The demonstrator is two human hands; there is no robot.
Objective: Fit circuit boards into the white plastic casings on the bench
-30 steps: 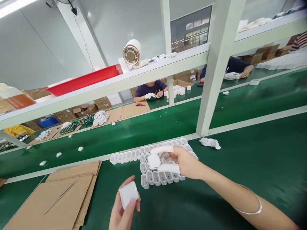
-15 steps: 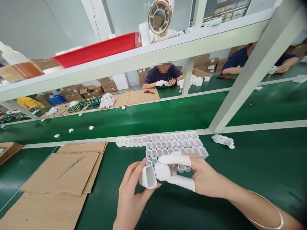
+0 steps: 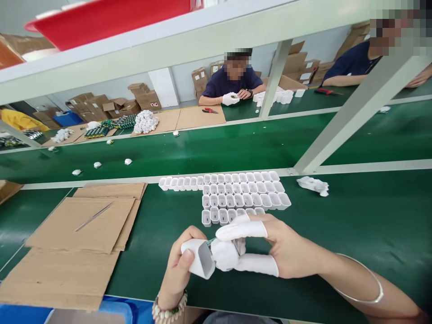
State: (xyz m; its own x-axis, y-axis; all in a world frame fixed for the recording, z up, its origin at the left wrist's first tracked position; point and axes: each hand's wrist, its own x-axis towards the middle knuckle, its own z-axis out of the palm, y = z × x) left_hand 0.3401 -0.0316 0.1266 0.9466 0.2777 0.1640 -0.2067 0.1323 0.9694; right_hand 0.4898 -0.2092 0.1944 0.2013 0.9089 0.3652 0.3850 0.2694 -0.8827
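Observation:
My left hand (image 3: 178,270) is closed round a white plastic shell (image 3: 198,259) whose open end faces right. My right hand (image 3: 270,245), with white finger cots on thumb and fingers, pinches a small inner part (image 3: 225,253) with a bit of green board showing, held right at the shell's opening. Both hands hover over the green mat near the front edge. Just beyond them lies a block of several white open shells (image 3: 243,195) standing in rows.
Cardboard sheets (image 3: 84,229) with metal tweezers (image 3: 93,217) lie at the left. A crumpled white cloth (image 3: 313,185) sits at the right by a slanted frame post (image 3: 351,112). A green conveyor (image 3: 202,153) carries small white parts; other people work across it.
My hands have come nearer to me and lower in view. The left hand turned the shell so its opening faces right, and the right hand brought the inner part up to it.

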